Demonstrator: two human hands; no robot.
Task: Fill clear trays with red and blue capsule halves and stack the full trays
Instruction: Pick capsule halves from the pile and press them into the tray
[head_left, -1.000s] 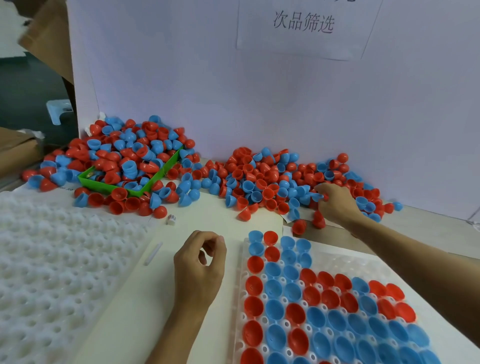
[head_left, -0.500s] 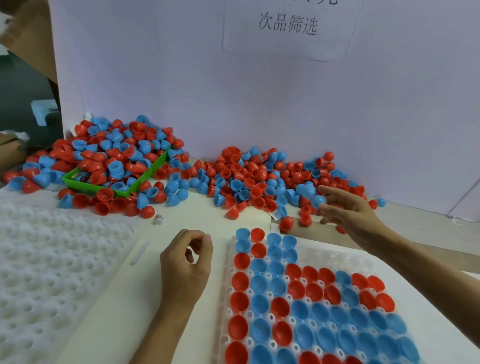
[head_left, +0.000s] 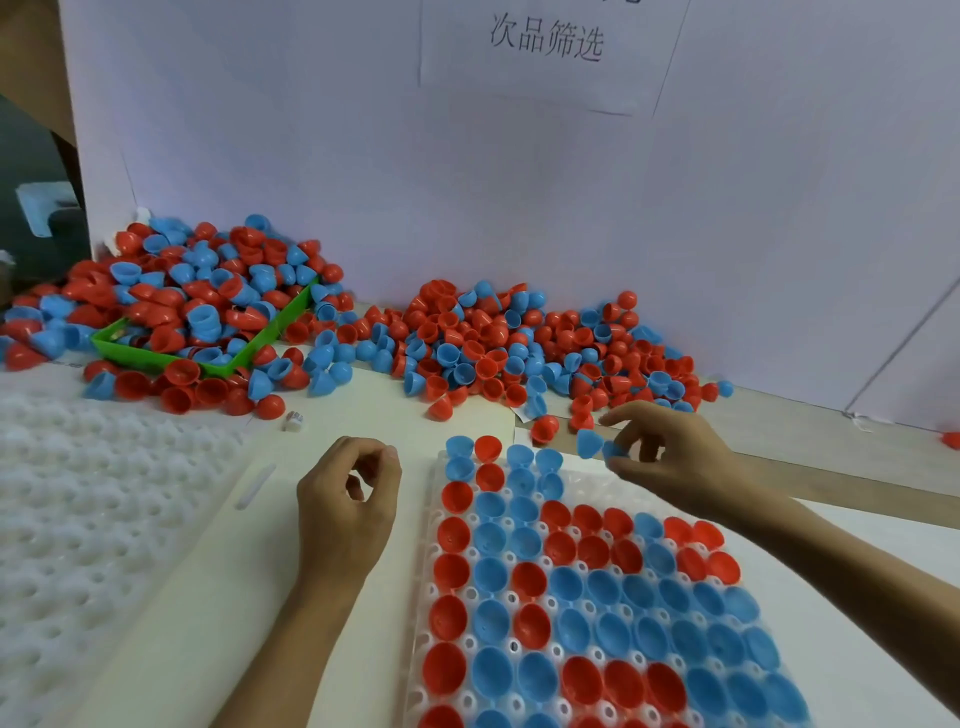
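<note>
A clear tray (head_left: 597, 480) lies in front of me, most of its cups filled with red and blue capsule halves; its far right cups hold nothing. My right hand (head_left: 670, 457) hovers over the tray's far edge and pinches a blue capsule half (head_left: 589, 442) in its fingertips. My left hand (head_left: 348, 499) rests on the table left of the tray, fingers loosely curled, holding nothing. A loose pile of capsule halves (head_left: 519, 348) lies just beyond the tray against the wall.
A green bin (head_left: 156, 356) heaped with more halves sits at the back left. A stack of white dimpled trays (head_left: 78, 519) covers the left side. A white backboard (head_left: 467, 182) closes off the rear. A small white bit (head_left: 293, 421) lies near the bin.
My right hand has drawn back from the pile toward the tray, now with a blue half pinched in its fingers. The left hand has stayed in place.
</note>
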